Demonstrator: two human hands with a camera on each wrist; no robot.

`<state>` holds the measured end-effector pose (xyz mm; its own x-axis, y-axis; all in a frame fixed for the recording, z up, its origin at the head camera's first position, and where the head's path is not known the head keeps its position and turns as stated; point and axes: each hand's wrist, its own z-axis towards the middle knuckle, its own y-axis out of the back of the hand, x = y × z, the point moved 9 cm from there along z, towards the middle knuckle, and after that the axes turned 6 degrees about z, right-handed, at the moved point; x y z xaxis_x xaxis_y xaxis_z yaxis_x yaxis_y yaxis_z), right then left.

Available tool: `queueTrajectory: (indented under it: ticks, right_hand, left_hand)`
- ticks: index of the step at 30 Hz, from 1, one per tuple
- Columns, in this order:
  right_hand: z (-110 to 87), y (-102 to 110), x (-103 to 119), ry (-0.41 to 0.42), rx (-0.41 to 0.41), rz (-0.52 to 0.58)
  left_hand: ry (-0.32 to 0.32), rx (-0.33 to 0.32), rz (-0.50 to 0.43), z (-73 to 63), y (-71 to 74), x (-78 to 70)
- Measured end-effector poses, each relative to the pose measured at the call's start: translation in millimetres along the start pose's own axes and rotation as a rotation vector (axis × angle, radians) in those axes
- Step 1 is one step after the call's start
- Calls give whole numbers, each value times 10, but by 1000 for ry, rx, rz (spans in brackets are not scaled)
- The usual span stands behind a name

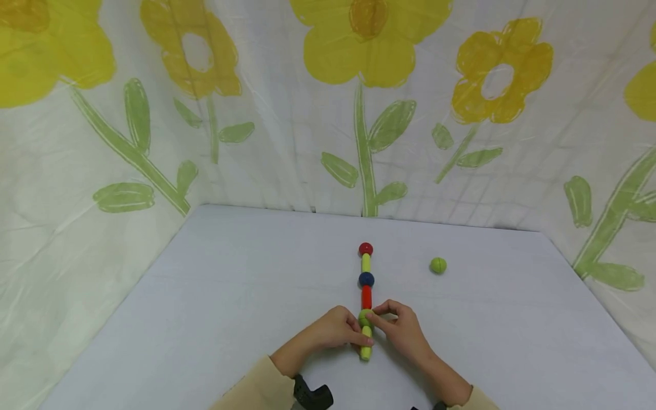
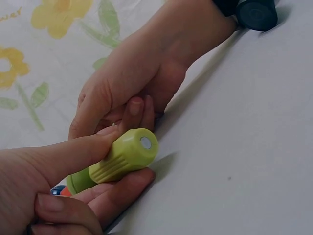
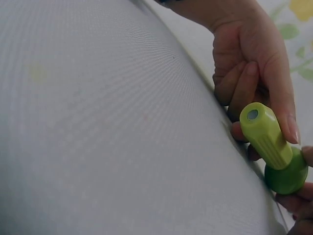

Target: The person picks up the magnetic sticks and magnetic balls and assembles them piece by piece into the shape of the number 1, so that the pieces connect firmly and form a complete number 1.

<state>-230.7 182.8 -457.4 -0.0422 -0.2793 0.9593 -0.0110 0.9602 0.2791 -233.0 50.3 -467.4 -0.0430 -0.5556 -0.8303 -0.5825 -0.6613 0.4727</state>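
A straight line of toy balls and rods lies on the white table. From its far end come a red ball (image 1: 365,249), a yellow-green rod (image 1: 366,263), a blue ball (image 1: 366,279), a red rod (image 1: 366,297), a green ball (image 1: 364,318) and a near yellow-green rod (image 2: 122,159). My left hand (image 1: 335,328) pinches that near rod between thumb and fingers. Its ribbed side and a small grey disc (image 3: 252,114) in its end face show in the wrist views. My right hand (image 1: 403,330) pinches the green ball, which touches the near rod.
Apart from the line, another green ball (image 1: 438,265) sits to the right on the table (image 1: 246,256). Behind the table hangs a white sheet (image 1: 277,142) with yellow flowers. Each wrist wears a dark device, the left one (image 1: 314,394) close to the table.
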Motion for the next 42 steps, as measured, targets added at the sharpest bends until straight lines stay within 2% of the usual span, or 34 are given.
queueTrajectory:
  ticks: [5,9,26,42]
  right_hand:
    - [-6,1,-2,6,4,8]
    - [-12,-7,6,16,11,14]
    - [-27,-9,13,9,12,14]
    - [-14,5,-3,-13,-4,-2]
  left_hand:
    - [-18,-16,-39,-11,-28,-23]
    - [-11,-22,-31,-14,-27,-7]
    - [-2,9,-46,-19,-30,1]
    - [36,-3,-62,-1,-19,36]
